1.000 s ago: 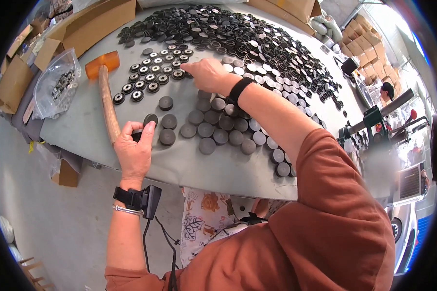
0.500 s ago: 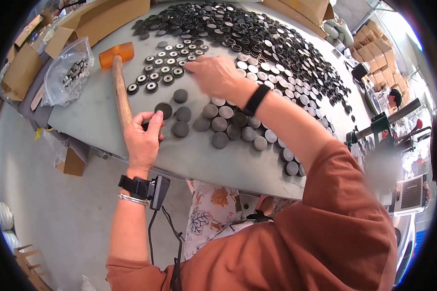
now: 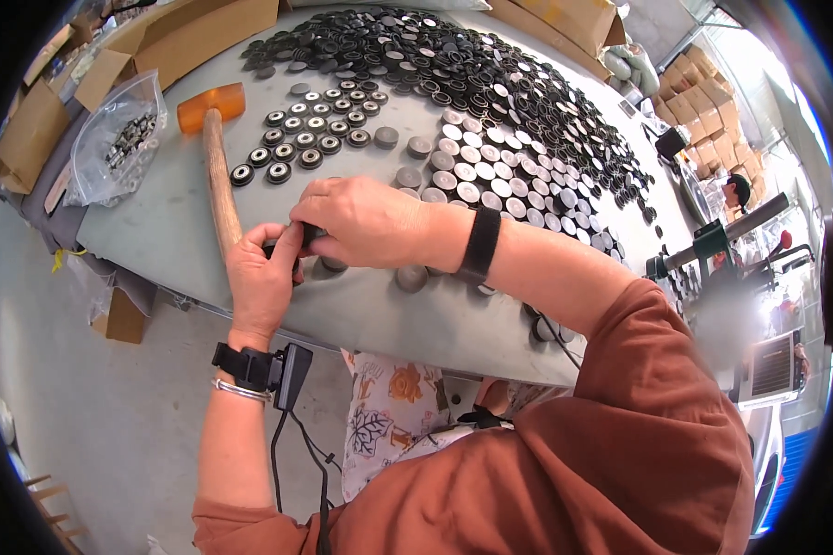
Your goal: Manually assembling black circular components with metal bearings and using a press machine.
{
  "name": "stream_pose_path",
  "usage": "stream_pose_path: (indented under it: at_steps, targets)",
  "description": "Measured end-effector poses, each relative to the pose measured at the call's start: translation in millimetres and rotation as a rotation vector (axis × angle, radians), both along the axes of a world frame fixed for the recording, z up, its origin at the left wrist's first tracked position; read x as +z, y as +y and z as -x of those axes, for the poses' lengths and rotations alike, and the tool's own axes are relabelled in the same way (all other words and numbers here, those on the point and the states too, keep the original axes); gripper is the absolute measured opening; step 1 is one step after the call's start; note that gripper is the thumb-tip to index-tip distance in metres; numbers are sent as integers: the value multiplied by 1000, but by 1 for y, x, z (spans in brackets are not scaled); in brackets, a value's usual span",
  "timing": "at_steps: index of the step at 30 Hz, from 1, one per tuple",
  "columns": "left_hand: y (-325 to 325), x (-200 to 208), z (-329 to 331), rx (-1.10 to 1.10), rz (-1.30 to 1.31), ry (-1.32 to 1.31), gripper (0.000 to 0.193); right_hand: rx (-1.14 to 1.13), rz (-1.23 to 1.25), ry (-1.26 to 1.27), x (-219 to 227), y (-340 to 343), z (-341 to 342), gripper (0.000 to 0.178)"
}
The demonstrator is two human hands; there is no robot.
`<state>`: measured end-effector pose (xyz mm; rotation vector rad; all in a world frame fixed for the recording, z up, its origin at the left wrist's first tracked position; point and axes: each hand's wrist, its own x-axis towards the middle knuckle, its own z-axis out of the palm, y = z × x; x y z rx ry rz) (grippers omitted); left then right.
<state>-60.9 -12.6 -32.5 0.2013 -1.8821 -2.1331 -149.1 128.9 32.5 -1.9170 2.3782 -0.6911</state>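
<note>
Bright workshop interior with a pale grey floor (image 3: 148, 398).
A grey-topped table (image 3: 148, 236) spans the middle; open cardboard boxes (image 3: 32, 139) sit at far left. Stacked brown cartons (image 3: 699, 106) rise at far right, beside white glare (image 3: 764, 51). Wooden slatted furniture (image 3: 50, 493) stands at near left, a ribbed blue panel (image 3: 794, 467) at near right.

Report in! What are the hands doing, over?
Left hand gripping black cap. Right hand at it, partly hiding it. Mallet close beside left hand.
</note>
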Motion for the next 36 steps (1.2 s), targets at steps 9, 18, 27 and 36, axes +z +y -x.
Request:
stream_pose_path:
  at_steps: [9, 18, 27, 36]
  targets:
    - [9, 7, 0, 64, 34, -19, 14, -526, -167, 121, 1, 13, 133, 33]
    - [8, 4, -1, 72, 53, -2, 13, -470, -234, 80, -13, 7, 129, 26]
    - [4, 2, -5, 77, 6, 13, 12, -452, -318, 341, -26, 6, 119, 16]
    - [5, 16, -3, 106, -127, -30, 42, -459, 73, 100, -2, -16, 54, 19]
